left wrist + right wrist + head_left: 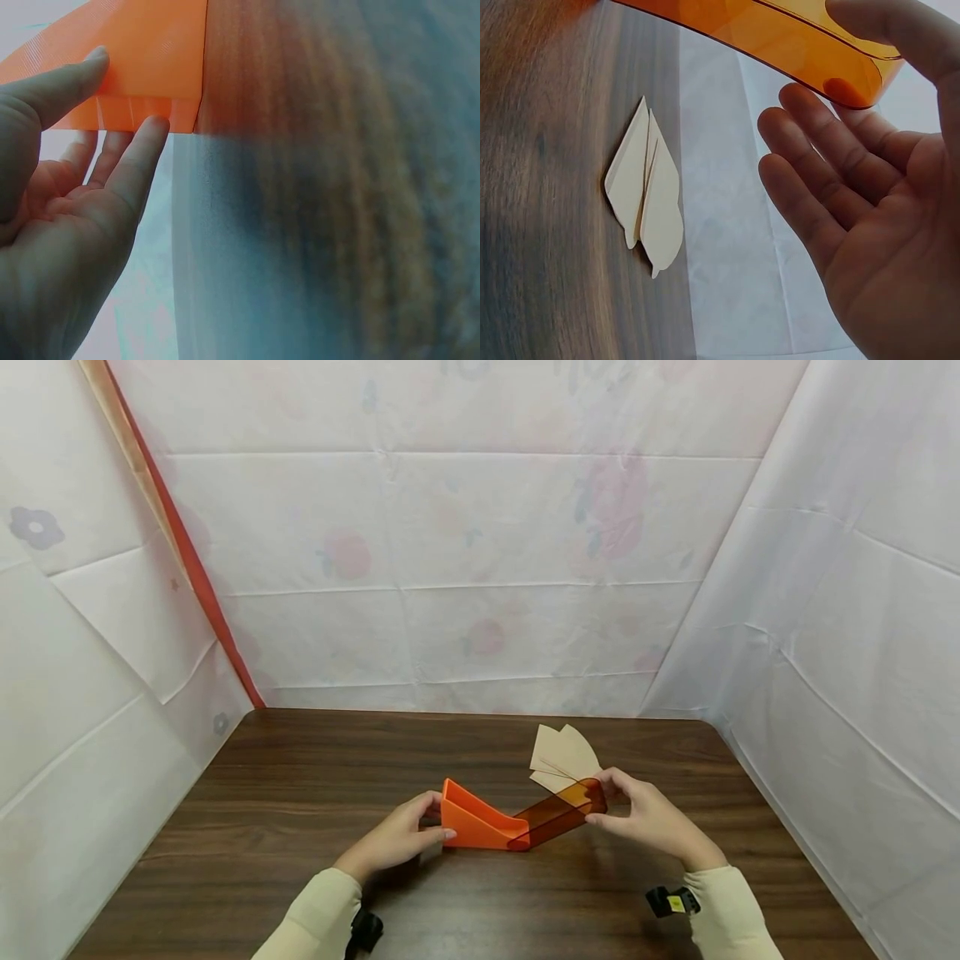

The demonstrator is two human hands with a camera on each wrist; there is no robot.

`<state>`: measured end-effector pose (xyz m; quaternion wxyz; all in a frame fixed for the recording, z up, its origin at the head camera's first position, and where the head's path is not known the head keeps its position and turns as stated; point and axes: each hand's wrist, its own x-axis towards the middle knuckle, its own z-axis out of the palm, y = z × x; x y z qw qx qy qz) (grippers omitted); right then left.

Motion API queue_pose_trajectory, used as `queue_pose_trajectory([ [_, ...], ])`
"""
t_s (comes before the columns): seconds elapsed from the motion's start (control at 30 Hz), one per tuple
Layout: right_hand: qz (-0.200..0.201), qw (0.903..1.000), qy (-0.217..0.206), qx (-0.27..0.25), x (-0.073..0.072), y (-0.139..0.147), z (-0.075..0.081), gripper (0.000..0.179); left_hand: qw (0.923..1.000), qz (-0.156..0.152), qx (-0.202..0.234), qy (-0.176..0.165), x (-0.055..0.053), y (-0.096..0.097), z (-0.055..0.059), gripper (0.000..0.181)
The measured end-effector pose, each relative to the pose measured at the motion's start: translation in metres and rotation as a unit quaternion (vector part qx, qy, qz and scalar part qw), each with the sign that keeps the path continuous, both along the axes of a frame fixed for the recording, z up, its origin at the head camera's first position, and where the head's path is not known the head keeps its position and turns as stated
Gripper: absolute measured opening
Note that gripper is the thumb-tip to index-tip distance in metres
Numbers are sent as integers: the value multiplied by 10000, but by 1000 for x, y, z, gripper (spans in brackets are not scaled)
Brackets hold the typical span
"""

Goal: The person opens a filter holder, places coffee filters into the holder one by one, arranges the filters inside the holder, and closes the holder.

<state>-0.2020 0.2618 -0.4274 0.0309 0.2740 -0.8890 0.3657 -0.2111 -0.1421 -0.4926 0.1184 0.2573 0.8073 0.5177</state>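
An orange plastic case [476, 828] rests on the table with its see-through amber lid [551, 817] swung out to the right, tilted up at its far end. My left hand [396, 837] grips the tall left end of the case; in the left wrist view the thumb lies on one face and fingertips touch the adjoining side. With thumb and forefinger, my right hand [647, 814] pinches the lid's raised end, the other fingers loosely spread below in the right wrist view. Behind the lid lie several tan fan-shaped paper coffee filters [662, 214], partly seen through it.
The dark wood-grain table [315, 777] has rounded back corners. Pale printed sheeting [480, 635] hangs behind it and along both sides. A red strip [195, 568] runs down the back left corner. Each wrist carries a small black camera [667, 902].
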Motion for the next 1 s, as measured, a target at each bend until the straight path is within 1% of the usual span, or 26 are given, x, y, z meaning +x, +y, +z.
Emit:
queue_pose_trajectory([
  [0.27,-62,9998,-148,-71,1,1,-4,42,10000,-8,-4,29,0,0,0,38],
  [0.43,-86,9999,-50,-75,0,1,-3,41,10000,-5,-16,1,0,0,0,39],
  [0.47,-77,9999,-23,-73,3,-1,0,40,10000,-9,-10,-4,0,0,0,39],
  [0.63,-56,10000,-28,-8,3,0,1,38,10000,-30,9,-18,1,0,1,39],
  [0.67,-45,10000,-26,-13,3,0,1,39,10000,-33,8,-22,1,-1,1,39],
  [0.7,-53,10000,-39,3,1,3,-3,40,10000,-34,6,-28,1,-1,1,39],
  [0.8,-62,10000,-5,25,1,3,-2,41,10000,-31,8,-44,2,-1,2,39],
  [1.0,-34,10000,40,46,1,1,2,45,9999,-65,57,95,2,0,3,38],
])
